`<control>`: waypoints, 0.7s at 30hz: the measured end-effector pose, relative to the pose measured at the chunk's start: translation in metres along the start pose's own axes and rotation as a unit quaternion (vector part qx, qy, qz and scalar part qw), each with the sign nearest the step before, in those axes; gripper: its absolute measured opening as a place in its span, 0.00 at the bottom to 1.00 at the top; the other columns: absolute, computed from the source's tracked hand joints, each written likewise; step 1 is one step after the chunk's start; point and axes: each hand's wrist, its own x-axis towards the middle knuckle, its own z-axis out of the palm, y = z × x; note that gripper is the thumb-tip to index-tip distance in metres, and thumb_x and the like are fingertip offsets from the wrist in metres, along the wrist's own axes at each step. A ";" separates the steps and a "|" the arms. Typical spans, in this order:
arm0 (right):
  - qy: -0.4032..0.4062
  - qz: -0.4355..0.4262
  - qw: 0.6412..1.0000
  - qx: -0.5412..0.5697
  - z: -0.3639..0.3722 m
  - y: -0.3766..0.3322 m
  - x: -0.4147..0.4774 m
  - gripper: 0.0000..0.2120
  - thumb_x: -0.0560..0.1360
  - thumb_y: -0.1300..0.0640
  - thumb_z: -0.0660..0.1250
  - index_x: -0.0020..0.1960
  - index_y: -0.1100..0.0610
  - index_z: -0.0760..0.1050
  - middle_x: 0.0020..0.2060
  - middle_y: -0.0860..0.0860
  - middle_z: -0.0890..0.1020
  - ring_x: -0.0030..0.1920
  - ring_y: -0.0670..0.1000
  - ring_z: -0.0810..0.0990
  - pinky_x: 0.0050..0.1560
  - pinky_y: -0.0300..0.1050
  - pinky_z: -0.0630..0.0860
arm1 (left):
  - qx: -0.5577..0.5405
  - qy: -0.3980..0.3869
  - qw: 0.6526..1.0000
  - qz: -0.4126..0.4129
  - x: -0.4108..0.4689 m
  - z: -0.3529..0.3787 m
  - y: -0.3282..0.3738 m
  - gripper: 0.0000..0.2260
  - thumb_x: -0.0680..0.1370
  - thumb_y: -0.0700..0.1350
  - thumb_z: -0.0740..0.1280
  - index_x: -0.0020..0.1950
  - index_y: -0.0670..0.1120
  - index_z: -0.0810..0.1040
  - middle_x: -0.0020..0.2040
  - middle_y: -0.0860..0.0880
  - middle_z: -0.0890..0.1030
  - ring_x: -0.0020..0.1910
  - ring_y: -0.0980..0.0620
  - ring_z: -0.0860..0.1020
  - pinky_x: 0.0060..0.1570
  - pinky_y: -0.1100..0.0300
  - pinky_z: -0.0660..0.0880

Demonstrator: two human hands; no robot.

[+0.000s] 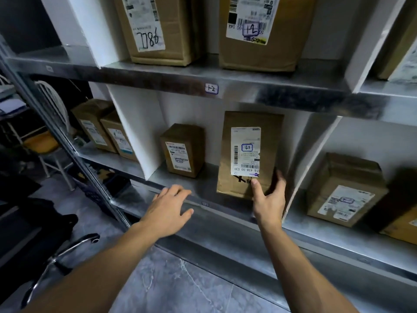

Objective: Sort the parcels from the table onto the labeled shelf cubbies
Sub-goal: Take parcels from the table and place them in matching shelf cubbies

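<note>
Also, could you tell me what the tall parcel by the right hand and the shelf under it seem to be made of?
The tall parcel: brown matte cardboard, creased, paper label. The shelf: likely bare metal, grey with dull reflections.

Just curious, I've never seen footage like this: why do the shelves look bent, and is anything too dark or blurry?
Head view: the wide-angle lens bows the metal shelf edge; glare streaks its front; the floor corner by the chair sinks into shadow; small print on the tall parcel held by the right hand is blurred.
</note>
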 end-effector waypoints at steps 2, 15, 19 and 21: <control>0.013 0.015 1.000 -0.005 0.004 0.009 0.011 0.35 0.76 0.48 0.73 0.78 0.51 0.61 0.70 0.52 0.75 0.69 0.53 0.73 0.67 0.42 0.66 | -0.013 -0.002 1.000 0.011 0.013 0.005 -0.003 0.26 0.78 0.60 0.61 0.75 0.55 0.62 0.71 0.54 0.65 0.69 0.51 0.63 0.68 0.52 0.63; -0.035 0.113 0.987 -0.107 0.016 0.057 0.025 0.36 0.71 0.44 0.76 0.72 0.44 0.60 0.62 0.54 0.79 0.53 0.52 0.79 0.54 0.51 0.76 | -0.076 -0.016 0.996 0.053 0.059 0.020 -0.020 0.25 0.78 0.59 0.62 0.74 0.54 0.65 0.70 0.55 0.66 0.69 0.51 0.65 0.67 0.51 0.64; -0.041 0.117 0.990 -0.074 0.024 0.057 0.035 0.40 0.66 0.35 0.73 0.71 0.42 0.59 0.65 0.52 0.77 0.61 0.53 0.78 0.59 0.52 0.75 | -0.080 -0.018 0.995 0.053 0.067 0.022 -0.029 0.25 0.78 0.59 0.63 0.74 0.55 0.65 0.69 0.55 0.66 0.69 0.52 0.65 0.66 0.52 0.64; -0.042 0.115 0.990 -0.067 0.028 0.059 0.040 0.41 0.64 0.33 0.72 0.71 0.43 0.59 0.64 0.50 0.77 0.60 0.52 0.78 0.60 0.53 0.75 | -0.080 -0.020 0.995 0.050 0.068 0.025 -0.032 0.25 0.78 0.59 0.63 0.73 0.54 0.65 0.69 0.55 0.66 0.68 0.52 0.65 0.66 0.51 0.64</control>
